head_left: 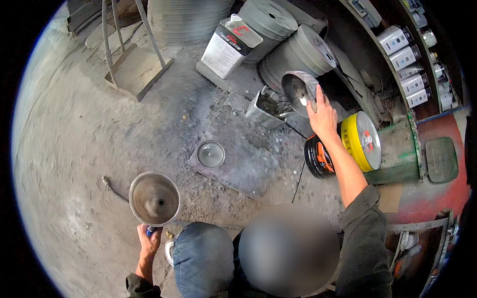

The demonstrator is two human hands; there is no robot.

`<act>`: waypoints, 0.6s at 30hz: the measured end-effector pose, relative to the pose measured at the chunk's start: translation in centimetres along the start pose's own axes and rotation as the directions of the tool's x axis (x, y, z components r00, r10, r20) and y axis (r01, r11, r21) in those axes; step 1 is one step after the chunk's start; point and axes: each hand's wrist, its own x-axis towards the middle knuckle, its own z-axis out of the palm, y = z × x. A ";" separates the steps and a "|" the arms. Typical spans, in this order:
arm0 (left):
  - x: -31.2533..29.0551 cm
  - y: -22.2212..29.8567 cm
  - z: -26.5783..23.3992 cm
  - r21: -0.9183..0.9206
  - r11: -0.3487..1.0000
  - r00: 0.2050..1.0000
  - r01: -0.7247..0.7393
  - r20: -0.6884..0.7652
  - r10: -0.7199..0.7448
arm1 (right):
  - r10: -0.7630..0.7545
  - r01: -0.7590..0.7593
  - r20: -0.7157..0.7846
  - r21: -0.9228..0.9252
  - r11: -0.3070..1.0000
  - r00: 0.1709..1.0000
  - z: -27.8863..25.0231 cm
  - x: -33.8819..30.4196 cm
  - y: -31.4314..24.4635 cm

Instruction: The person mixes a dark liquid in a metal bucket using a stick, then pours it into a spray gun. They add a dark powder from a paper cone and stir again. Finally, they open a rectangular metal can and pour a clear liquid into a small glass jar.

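My left hand (149,241) is closed round the handle, with a bit of blue showing, of what looks like a spray gun with a round metal cup (155,198). The cup's open top faces up, and a dark hole shows in its bottom. Out to the right, my right hand (323,115) grips the rim of a dark, crusted bowl (296,88), thumb on the rim. The bowl is tilted beside an open square tin (266,111) with dark contents. Between my hands, a small round can (211,154) stands on a dirty flat board (238,181).
A rectangular metal can (229,49) stands beside grey drums (298,54). A yellow-banded pail (360,141) and black can (318,158) are near my right forearm. Shelves (422,59) hold several tins at right. A long-handled dustpan (136,74) stands at far left.
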 end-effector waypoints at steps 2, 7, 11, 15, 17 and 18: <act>0.0 -0.3 -0.1 -0.013 1.000 1.000 0.022 -0.019 -0.022 | -0.046 0.047 0.014 -0.076 0.996 0.999 -0.4 -0.2 -1.6; 0.1 -0.4 -0.6 -0.012 1.000 0.999 -0.003 -0.040 0.002 | -0.165 0.165 0.016 -0.167 0.972 0.986 0.0 -0.6 -2.3; 0.1 0.3 -1.0 -0.024 1.000 1.000 0.015 -0.002 -0.015 | -0.196 0.196 0.014 -0.175 0.965 0.980 0.0 -1.0 -2.2; 0.2 0.6 -1.1 0.037 0.999 1.000 0.029 0.006 -0.030 | -0.190 0.188 0.003 -0.165 0.968 0.982 0.0 -1.1 -2.0; 0.3 -0.3 -1.1 0.027 0.998 0.998 0.061 0.028 -0.062 | -0.205 0.201 -0.007 -0.176 0.964 0.979 0.0 -1.1 -1.9; 0.2 -0.6 -0.8 0.026 0.999 1.000 0.019 -0.006 -0.019 | -0.217 0.211 -0.012 -0.181 0.961 0.976 -0.1 -1.2 -1.9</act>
